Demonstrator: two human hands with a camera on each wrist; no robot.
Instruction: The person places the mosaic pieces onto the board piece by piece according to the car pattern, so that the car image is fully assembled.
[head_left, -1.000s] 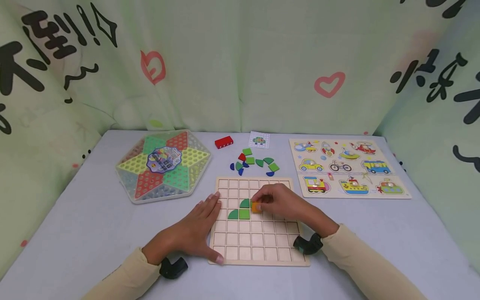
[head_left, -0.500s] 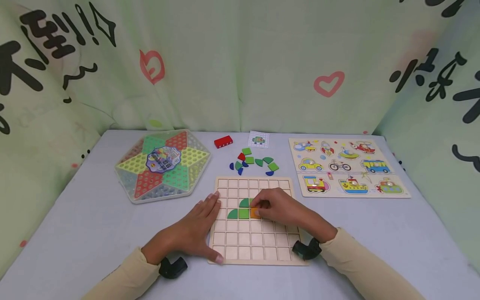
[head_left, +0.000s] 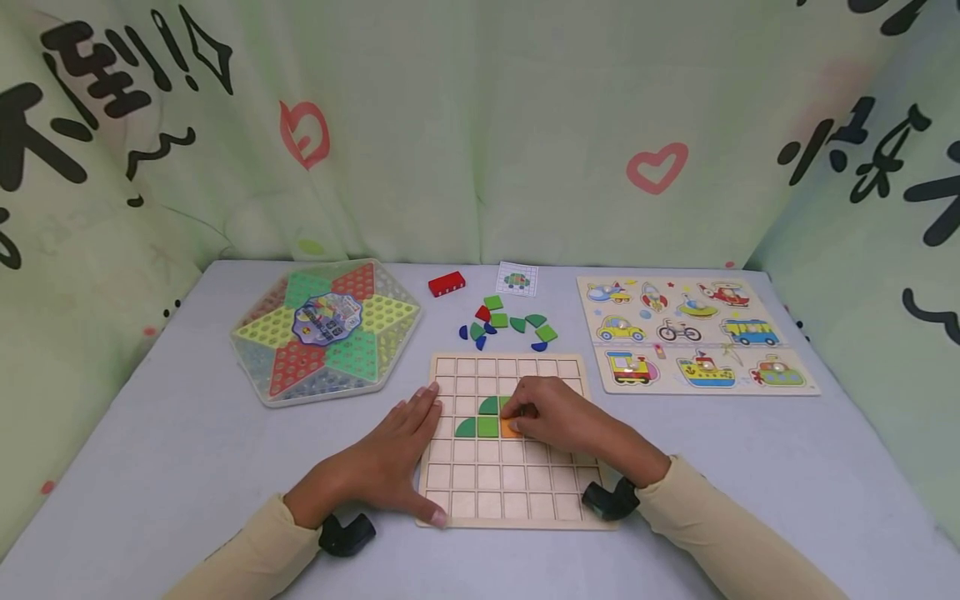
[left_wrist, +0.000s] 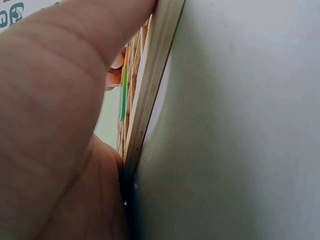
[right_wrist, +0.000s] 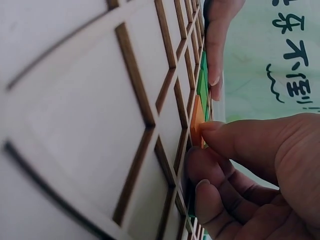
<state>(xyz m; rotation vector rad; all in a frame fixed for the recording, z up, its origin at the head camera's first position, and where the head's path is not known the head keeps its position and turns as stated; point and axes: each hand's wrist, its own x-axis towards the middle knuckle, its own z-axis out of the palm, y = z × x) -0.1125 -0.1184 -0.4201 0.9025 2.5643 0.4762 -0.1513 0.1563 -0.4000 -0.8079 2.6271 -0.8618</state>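
A wooden grid board (head_left: 487,504) lies on the table in front of the person. The left hand (head_left: 393,454) rests along its left edge, fingers straight, thumb over the lower left corner. The right hand (head_left: 562,412) is at the board's middle, holding an orange square tile (head_left: 508,429) between thumb and curled fingers at a cell. In the right wrist view the thumb tip touches this orange tile (right_wrist: 197,122). Left of it sit a light green square (head_left: 487,427) and a green quarter-circle (head_left: 466,427). Another green quarter-circle (head_left: 489,406) sits above, beside a green piece partly hidden by the right fingers.
Several loose green, red and blue tiles (head_left: 498,320) lie behind the board, with a pattern card (head_left: 517,279) and a red block (head_left: 447,284) further back. A hexagonal Chinese checkers set (head_left: 326,333) is at the left. A vehicle puzzle board (head_left: 690,333) lies at the right.
The right hand has lowered slightly toward the person, and the orange tile has gone from raised to lying in its cell. The left hand stays in place.
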